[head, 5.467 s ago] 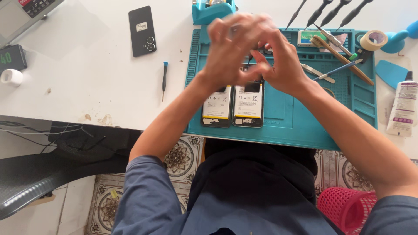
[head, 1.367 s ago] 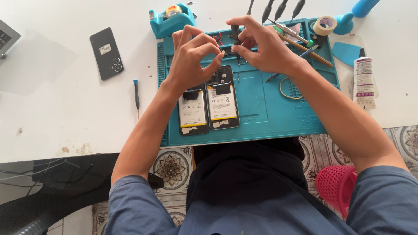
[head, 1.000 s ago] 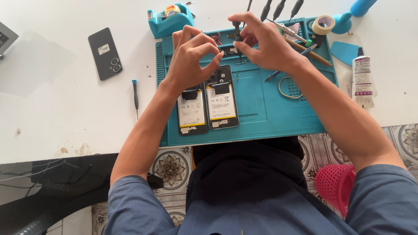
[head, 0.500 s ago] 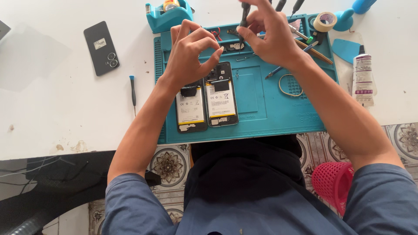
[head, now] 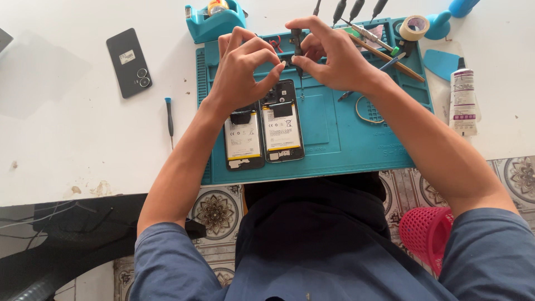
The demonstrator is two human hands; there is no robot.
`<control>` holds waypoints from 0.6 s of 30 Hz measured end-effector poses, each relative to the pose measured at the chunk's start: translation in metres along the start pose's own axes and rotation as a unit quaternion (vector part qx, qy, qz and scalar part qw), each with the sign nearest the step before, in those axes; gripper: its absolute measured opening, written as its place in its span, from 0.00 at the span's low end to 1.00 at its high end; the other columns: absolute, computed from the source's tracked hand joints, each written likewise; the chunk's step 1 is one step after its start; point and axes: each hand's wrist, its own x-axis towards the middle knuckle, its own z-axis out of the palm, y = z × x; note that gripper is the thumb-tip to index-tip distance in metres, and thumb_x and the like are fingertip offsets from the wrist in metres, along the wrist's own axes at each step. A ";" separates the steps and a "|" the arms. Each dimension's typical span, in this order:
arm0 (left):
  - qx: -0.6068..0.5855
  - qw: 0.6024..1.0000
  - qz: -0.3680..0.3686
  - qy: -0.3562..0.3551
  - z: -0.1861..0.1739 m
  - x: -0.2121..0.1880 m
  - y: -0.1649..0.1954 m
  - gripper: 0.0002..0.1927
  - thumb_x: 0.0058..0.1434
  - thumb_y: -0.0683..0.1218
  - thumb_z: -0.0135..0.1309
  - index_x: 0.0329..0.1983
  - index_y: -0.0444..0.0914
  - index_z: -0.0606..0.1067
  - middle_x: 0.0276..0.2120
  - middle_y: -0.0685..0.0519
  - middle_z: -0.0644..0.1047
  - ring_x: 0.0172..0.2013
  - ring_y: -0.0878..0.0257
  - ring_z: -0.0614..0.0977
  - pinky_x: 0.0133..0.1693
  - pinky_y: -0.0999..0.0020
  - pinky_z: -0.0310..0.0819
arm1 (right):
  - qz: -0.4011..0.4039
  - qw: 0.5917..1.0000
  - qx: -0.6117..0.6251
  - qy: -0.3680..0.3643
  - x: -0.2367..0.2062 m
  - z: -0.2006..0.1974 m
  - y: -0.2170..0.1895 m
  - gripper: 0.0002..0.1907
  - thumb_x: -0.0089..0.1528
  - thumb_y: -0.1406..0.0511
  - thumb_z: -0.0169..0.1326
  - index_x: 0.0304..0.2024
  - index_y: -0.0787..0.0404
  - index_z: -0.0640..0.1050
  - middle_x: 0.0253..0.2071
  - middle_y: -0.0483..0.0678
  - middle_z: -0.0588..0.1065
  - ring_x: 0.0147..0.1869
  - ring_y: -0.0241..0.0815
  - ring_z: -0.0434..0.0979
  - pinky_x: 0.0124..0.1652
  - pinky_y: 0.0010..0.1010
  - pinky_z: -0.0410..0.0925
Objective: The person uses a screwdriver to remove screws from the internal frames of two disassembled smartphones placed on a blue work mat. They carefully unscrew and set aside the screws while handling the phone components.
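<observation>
right hand (head: 334,58) pinches a small dark screwdriver (head: 297,53), shaft upright, tip down | open phone (head: 282,120) lies just below the tip, long axis running toward the person, on the teal mat (head: 345,139) | left hand (head: 242,72) curled, fingertips pinched near the tool (anything held is too small to tell), wrist over second phone (head: 243,139)

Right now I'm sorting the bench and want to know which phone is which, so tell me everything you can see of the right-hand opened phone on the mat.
The right phone lies flat on the teal mat, back cover off, beside and seemingly touching a second opened phone. A white-labelled battery fills its middle; dark boards show above and below, inside a black frame. Its top end sits under the left hand, and contact there is unclear.
</observation>
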 end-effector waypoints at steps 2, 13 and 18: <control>0.000 1.000 -0.006 -0.008 -0.001 0.000 0.001 0.07 0.67 0.50 0.65 0.36 0.43 0.84 0.44 0.58 0.83 0.54 0.58 0.72 0.55 0.56 0.56 | 0.001 1.000 0.009 0.002 -0.001 0.000 0.000 0.31 0.69 0.72 0.62 0.71 0.58 0.65 0.38 0.50 0.77 0.43 0.39 0.81 0.46 0.29 0.77; -0.012 1.000 -0.007 -0.018 0.002 -0.001 0.002 0.08 0.67 0.52 0.66 0.37 0.43 0.84 0.44 0.57 0.83 0.55 0.58 0.71 0.57 0.55 0.55 | -0.001 1.000 0.017 -0.001 0.000 -0.002 0.002 0.31 0.69 0.72 0.61 0.71 0.58 0.64 0.39 0.51 0.78 0.45 0.40 0.83 0.48 0.30 0.78; -0.013 1.000 -0.013 -0.026 0.000 -0.001 0.002 0.08 0.67 0.51 0.66 0.37 0.43 0.84 0.44 0.57 0.83 0.55 0.58 0.72 0.57 0.54 0.55 | -0.008 1.000 -0.022 -0.014 0.000 0.000 0.002 0.31 0.68 0.72 0.61 0.71 0.58 0.64 0.37 0.51 0.78 0.43 0.42 0.83 0.46 0.32 0.77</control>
